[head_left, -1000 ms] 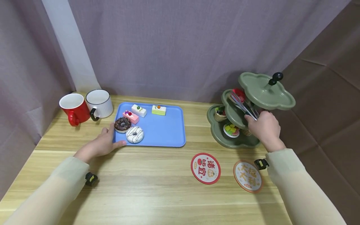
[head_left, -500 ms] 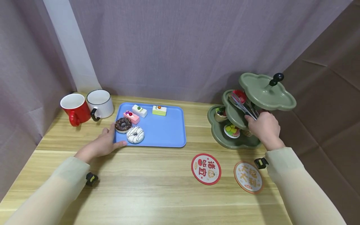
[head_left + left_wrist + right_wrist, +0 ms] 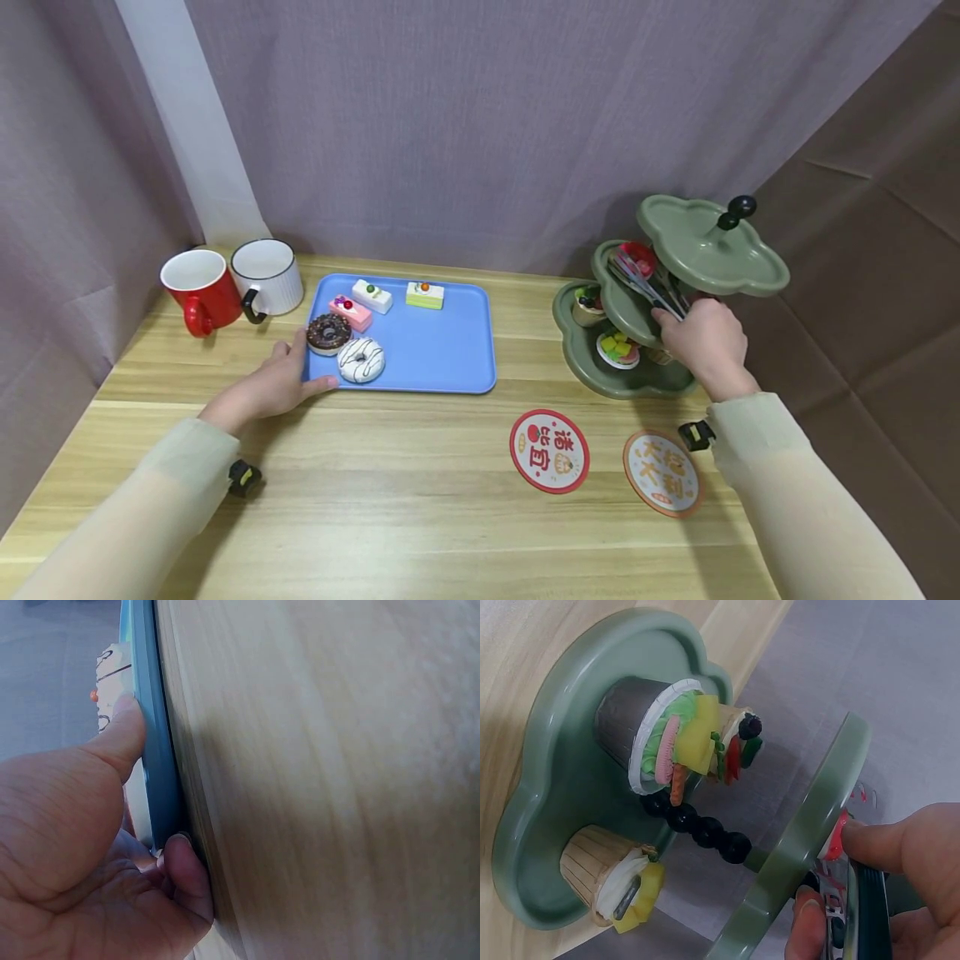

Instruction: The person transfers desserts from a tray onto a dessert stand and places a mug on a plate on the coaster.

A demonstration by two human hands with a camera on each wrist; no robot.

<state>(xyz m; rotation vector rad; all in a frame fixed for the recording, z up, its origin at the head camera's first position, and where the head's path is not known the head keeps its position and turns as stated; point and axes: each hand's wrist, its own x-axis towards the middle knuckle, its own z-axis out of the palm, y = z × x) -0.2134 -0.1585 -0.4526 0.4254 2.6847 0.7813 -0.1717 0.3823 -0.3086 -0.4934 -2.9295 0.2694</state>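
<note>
My left hand (image 3: 276, 379) holds the near left corner of a blue tray (image 3: 442, 350), thumb along the front rim and fingers at the left side. A chocolate donut (image 3: 328, 332) and a white striped donut (image 3: 361, 360) lie by that hand. Behind them are a pink cake (image 3: 350, 312), a white cake (image 3: 372, 296) and a yellow-green cake (image 3: 424, 295). My right hand (image 3: 705, 340) grips silver tongs (image 3: 651, 288) at the middle tier of a green tiered stand (image 3: 716, 250). A red-edged treat (image 3: 637, 257) sits by the tongs' tips, partly hidden.
The stand's bottom tier (image 3: 536, 787) bears a fruit-topped cup (image 3: 675, 742) and a cream cup (image 3: 611, 877). A red mug (image 3: 197, 292) and a white mug (image 3: 266, 275) stand back left. A red coaster (image 3: 550, 451) and an orange coaster (image 3: 662, 473) lie at front right.
The view shifts slightly. The tongs' arms shift slightly against each other near the red-edged treat; both hands stay in about the same places.
</note>
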